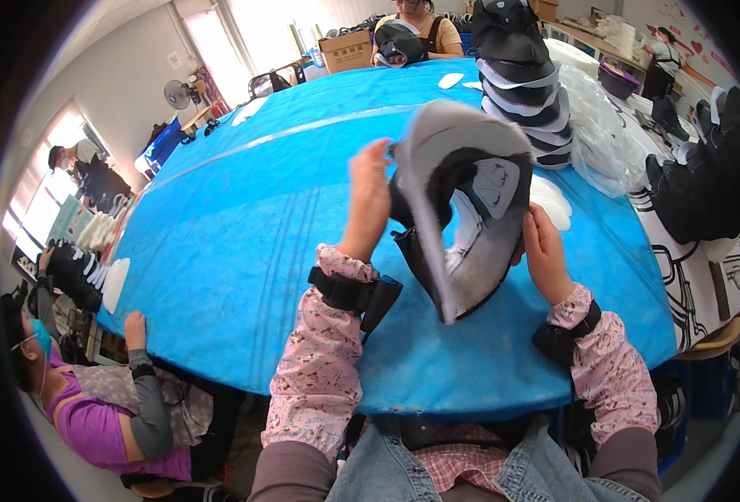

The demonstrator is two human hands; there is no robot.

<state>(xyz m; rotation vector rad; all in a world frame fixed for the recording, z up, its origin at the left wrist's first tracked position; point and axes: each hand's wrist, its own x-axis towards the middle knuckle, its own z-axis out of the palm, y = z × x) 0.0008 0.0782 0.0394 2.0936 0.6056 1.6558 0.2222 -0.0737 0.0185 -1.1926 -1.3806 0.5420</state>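
Observation:
A black, grey and white shoe upper (485,272) hangs above the blue-covered table in front of me, its hollow inside turned toward me. A white patch with a printed emblem shows within it. My right hand (546,251) pinches the upper's right edge between thumb and fingers. At the left edge of the upper is my left hand (368,197), raised, its fingers smeared by motion. Whether those fingers grip the edge or only touch it is unclear. Part of the upper is blurred too.
A tall stack of black and white uppers (525,92) stands at the far right, beside crumpled clear plastic (600,125). White flat pieces (551,201) lie on the blue cover (244,251). More black uppers (704,176) sit right. People work at the left and far edges.

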